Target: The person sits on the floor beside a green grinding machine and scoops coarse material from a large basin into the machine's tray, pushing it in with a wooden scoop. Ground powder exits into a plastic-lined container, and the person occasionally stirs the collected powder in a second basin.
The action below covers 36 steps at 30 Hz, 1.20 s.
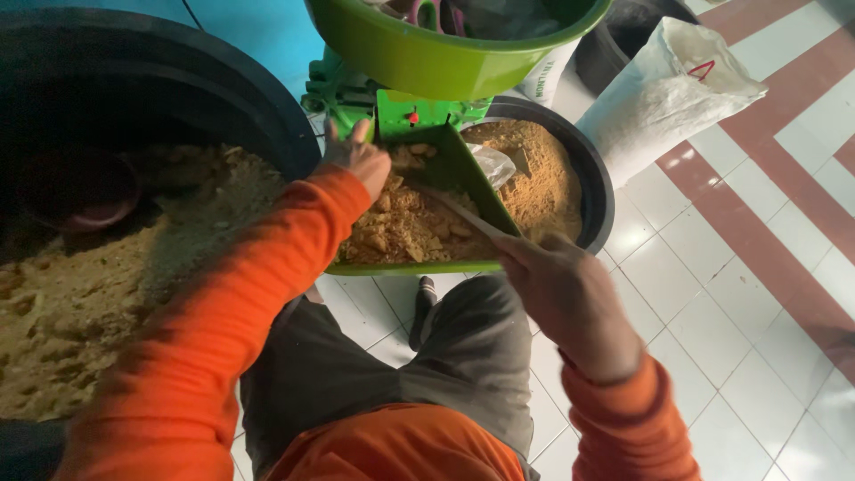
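A green tray (463, 174) slopes down toward me from the green machine, heaped with crumbly brown lumps (405, 227). A pale flat stick (463, 216) lies slanted across the lumps, its near end gripped in my right hand.

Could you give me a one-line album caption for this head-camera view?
Left hand pressing crumbly brown meal in a green metal chute while the right hand works a thin stick through it.
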### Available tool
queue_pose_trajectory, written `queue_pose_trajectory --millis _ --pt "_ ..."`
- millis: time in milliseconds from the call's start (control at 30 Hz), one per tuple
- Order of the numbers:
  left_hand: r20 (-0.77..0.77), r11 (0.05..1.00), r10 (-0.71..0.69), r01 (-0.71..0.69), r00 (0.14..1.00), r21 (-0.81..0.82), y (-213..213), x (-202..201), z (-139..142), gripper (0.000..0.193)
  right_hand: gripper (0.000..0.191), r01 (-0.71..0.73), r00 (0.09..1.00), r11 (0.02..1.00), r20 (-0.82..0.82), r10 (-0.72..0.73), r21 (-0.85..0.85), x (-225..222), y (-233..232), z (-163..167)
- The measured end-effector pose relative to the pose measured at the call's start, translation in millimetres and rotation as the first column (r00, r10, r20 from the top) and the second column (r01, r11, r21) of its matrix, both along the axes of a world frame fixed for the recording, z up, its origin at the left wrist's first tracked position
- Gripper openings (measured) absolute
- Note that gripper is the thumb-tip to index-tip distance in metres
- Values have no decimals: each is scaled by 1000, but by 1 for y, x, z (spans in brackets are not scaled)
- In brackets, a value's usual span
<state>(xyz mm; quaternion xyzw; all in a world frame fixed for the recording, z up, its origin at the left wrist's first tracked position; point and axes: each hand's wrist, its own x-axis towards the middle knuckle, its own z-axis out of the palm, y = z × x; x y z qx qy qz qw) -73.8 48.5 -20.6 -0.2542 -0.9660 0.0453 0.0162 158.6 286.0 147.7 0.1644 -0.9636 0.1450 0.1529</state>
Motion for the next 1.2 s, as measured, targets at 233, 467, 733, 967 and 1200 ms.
queue_pose_trajectory --millis 233,467,733,967,1200 --pt "148 999 3 -9 989 37 -14 22 -4 23 23 68 998 995 -7 -68 68 -41 -36 -68" --pt "286 982 -2 -52 958 180 -23 33 -5 24 29 81 995 996 -49 -83 -33 -11 -28 -38" --pt "97 955 -96 65 991 290 -25 45 -10 56 22 92 992 996 87 -91 -9 -50 -42 -42" --pt "85 981 -152 140 985 134 -24 47 17 31 26 190 982 977 -16 -189 95 -7 4 -34" --pt "180 947 -150 89 972 310 -16 27 12 13 32 79 995 996 -72 -75 49 -49 -20 -54"
